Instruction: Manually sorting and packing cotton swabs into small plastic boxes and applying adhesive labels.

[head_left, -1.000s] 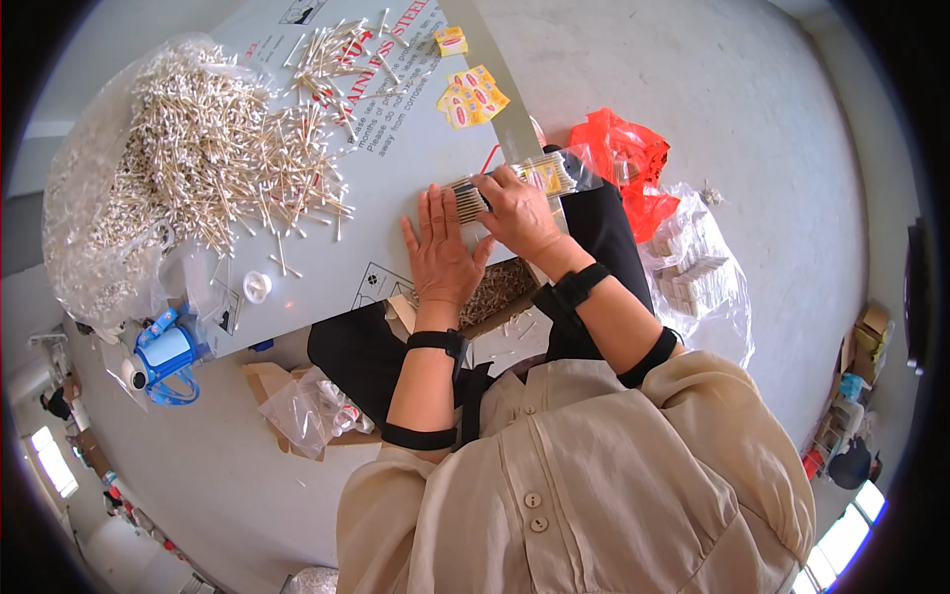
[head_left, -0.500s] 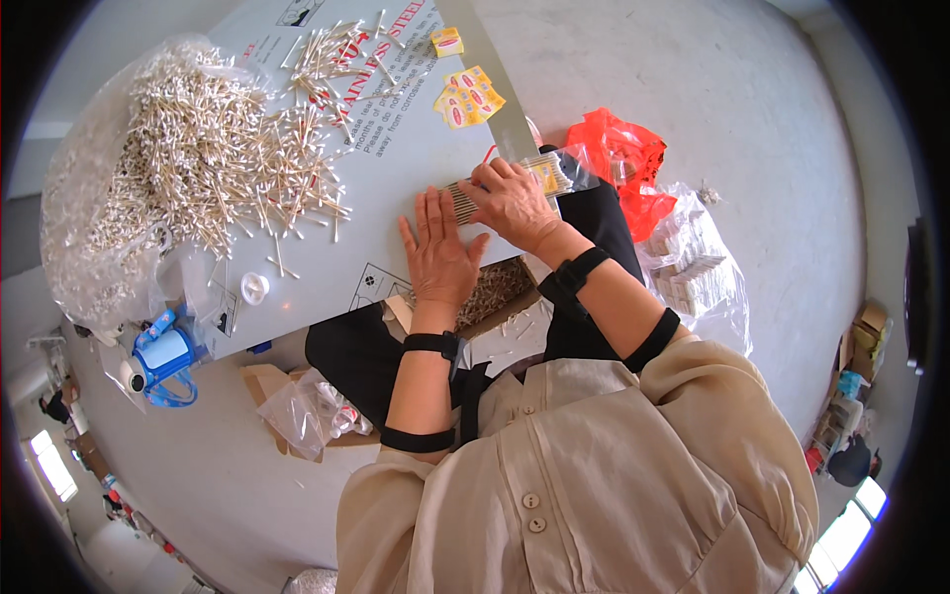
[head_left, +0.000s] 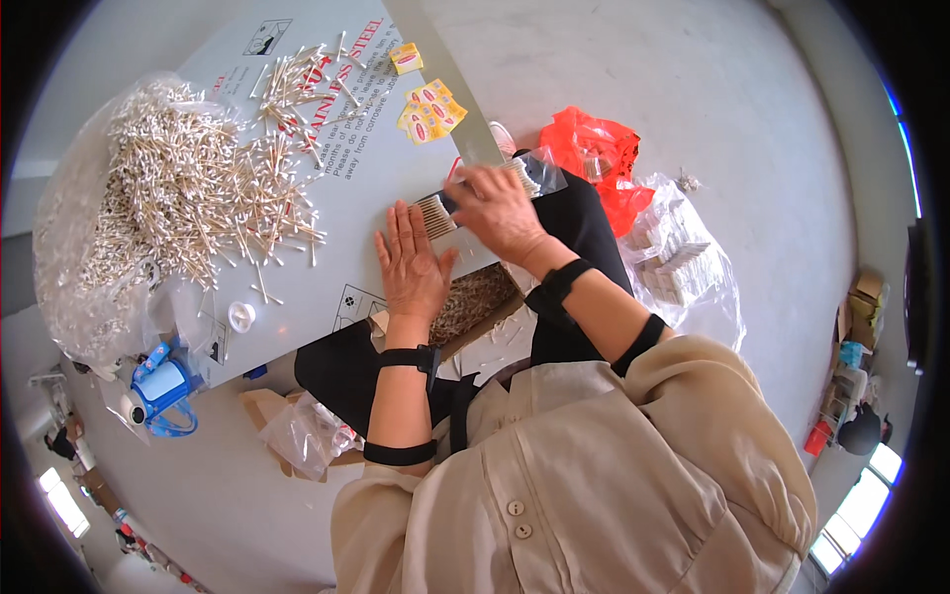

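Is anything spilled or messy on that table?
Yes, a bit. Loose cotton swabs spread from the clear plastic bag across the table, pointing every which way. That looks untidy compared with the neat row of swabs next to the left hand. I can't tell if it's an accident.

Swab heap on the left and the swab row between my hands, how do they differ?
The heap is large, the row small. The heap's swabs point all ways; the row's lie side by side. The heap lies partly in a clear bag; the row shows between the left hand and right hand. Both are swabs on the table.
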A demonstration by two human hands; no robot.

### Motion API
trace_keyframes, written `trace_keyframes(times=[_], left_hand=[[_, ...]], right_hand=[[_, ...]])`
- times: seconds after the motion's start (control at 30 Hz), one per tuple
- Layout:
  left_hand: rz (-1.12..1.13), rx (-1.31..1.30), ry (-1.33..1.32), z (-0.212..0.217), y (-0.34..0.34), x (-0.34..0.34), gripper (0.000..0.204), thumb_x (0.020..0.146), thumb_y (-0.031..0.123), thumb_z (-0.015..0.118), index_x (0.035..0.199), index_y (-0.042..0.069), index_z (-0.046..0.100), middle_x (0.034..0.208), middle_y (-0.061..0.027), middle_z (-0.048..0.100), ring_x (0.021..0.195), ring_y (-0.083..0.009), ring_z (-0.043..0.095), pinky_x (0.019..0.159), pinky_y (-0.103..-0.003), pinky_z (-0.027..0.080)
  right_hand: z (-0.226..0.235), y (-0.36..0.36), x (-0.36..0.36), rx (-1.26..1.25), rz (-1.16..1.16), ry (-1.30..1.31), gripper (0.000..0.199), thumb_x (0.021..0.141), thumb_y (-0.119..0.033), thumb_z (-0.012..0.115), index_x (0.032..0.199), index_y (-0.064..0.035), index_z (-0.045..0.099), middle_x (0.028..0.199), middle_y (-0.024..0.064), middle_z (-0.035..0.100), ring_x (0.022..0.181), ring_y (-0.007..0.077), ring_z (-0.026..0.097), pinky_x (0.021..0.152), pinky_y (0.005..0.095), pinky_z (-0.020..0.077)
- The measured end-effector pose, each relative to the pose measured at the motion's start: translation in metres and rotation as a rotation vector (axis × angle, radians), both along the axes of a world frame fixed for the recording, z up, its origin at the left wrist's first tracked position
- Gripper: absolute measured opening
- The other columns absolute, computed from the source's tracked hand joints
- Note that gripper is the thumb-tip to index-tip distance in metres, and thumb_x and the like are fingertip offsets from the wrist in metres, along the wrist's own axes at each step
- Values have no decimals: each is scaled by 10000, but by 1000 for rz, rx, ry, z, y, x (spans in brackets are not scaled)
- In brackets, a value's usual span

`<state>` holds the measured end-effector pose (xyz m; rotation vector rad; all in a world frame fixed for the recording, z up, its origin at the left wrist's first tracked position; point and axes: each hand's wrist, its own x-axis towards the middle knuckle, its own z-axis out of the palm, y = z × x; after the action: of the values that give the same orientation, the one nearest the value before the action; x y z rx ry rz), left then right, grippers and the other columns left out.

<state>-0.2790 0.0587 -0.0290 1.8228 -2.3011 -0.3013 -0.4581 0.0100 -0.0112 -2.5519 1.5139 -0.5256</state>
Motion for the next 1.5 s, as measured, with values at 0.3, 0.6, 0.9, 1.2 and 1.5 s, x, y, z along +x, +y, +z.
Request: trace_keyframes(times=[0.3,0.6,0.9,1.2,1.5], left_hand=[[6,17,-26,5,-2,-4,814,922,456,548,1512,7,212,1592,-171,170,1483,-305,131,1195,-490,109],[-12,28,35,2,-6,-24,822,923,438,552,1520,10,182,1593,-177,151,1484,-320,114,1193,-498,109],[-37,12,82,3,-14,-55,824,902,430,594,1498,-17,243,1585,-198,179,1485,-316,127,1193,-486,110],[0,-85,394,-9,-21,-68,755,940,352,562,1500,-26,226,1574,-219,189,1474,-345,150,1189,-471,137],[185,-46,1149,-3,-43,-81,637,1042,385,344,1511,-17,185,1575,-218,191,1461,-336,192,1182,-412,161]], right_hand=[[-17,3,-53,191,-146,56,700,938,-452,511,1514,-135,270,1579,88,247,1475,270,180,1185,506,83],[-18,2,-53,187,-127,32,693,944,-446,500,1509,-112,278,1572,108,257,1472,281,183,1190,478,90],[-21,2,-53,194,-138,23,694,941,-437,508,1506,-104,282,1568,109,263,1465,283,200,1188,478,102],[-25,0,-58,215,-225,-141,614,950,-376,506,1474,-94,355,1533,130,326,1439,290,260,1182,481,123],[-49,-17,-59,644,-598,-1822,355,950,-101,611,1289,0,585,1171,70,655,1013,145,630,879,280,520]])
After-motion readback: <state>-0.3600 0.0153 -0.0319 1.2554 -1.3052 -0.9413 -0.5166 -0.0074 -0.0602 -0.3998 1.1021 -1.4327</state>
